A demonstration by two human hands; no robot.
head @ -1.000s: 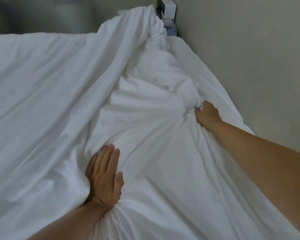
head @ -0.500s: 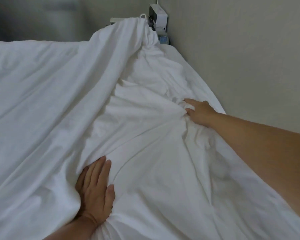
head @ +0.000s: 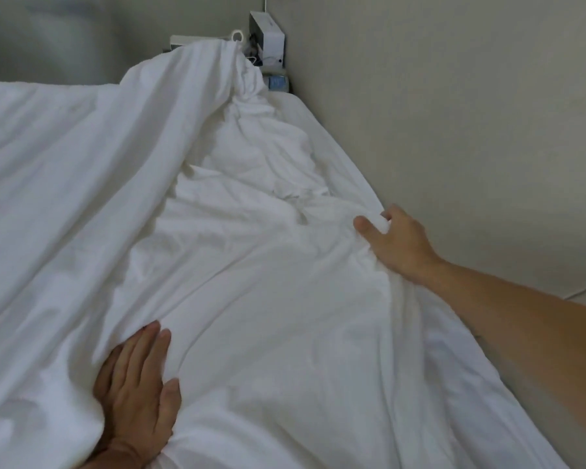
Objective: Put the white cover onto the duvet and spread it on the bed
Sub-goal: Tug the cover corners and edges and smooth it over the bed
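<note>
1. Seen from the head camera, almost everything in view is the white, creased cotton duvet cover (head: 268,299), which lies over the bed from the near edge to the far corner of the room.
2. On the left a large fold of the white cover (head: 82,170) rises higher than the rest and runs back to a bunched peak near the far corner.
3. Between that fold and the beige painted wall (head: 454,130), the rumpled white duvet filling (head: 261,164) lies in a hollow, crumpled in many small wrinkles.
4. The left hand (head: 136,394) presses flat on the cover at the lower left; its grip is apart, fingers straight and together, thumb out to the right, and the raised fold touches its left side.
5. The right hand (head: 396,238) reaches along the wall side with the bare forearm stretched out; its grip is clamped on a bunch of the cover, thumb on top and fingers curled under the cloth.
6. At the far corner a small white box (head: 268,35) stands against the wall, with a blurred blue item just beneath it.
</note>
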